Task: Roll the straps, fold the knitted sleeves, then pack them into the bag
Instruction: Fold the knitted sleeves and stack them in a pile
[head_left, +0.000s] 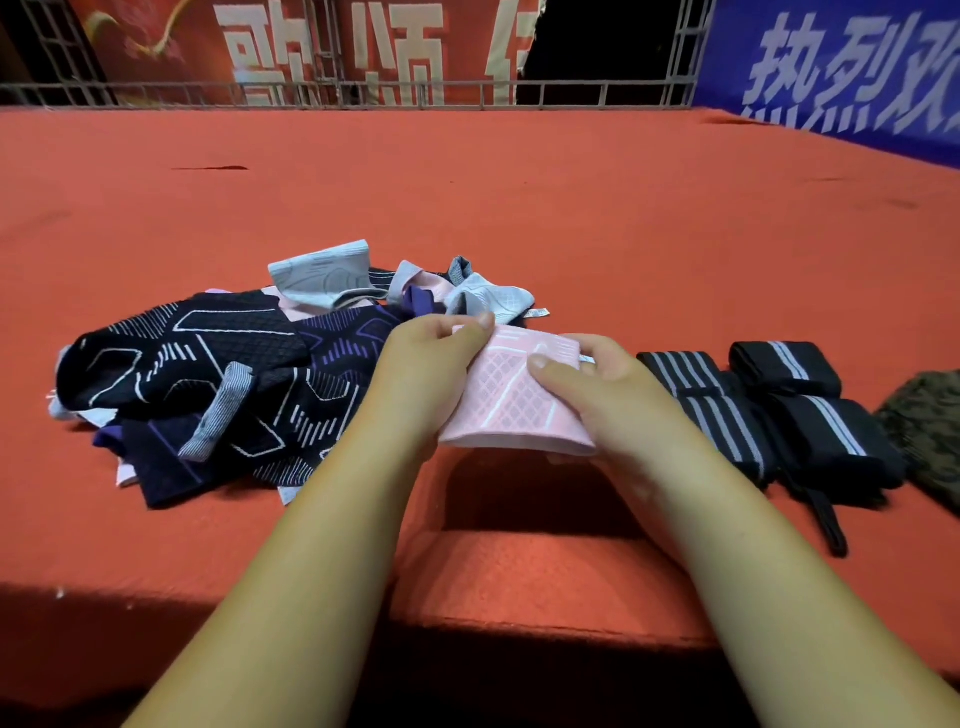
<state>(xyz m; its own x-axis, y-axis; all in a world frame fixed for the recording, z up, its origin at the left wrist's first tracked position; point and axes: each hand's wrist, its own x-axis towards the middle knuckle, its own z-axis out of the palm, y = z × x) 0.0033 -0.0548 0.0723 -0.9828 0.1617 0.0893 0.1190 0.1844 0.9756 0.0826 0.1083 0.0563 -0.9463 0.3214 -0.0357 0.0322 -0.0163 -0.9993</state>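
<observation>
A pink knitted sleeve (511, 400) with a white diamond pattern is held just above the red surface, folded over. My left hand (426, 374) pinches its upper left edge, and my right hand (597, 384) grips its right side with the thumb on top. To the left lies a heap of knitted sleeves (208, 374) in black, purple, pink and pale grey. On the right sit several rolled black straps (784, 410) with grey stripes. A camouflage bag (930, 431) shows at the right edge, cut off by the frame.
Everything rests on a red carpeted platform (467, 197) whose front edge drops off near my forearms. A metal railing (363, 93) with red and blue banners runs along the back and right side.
</observation>
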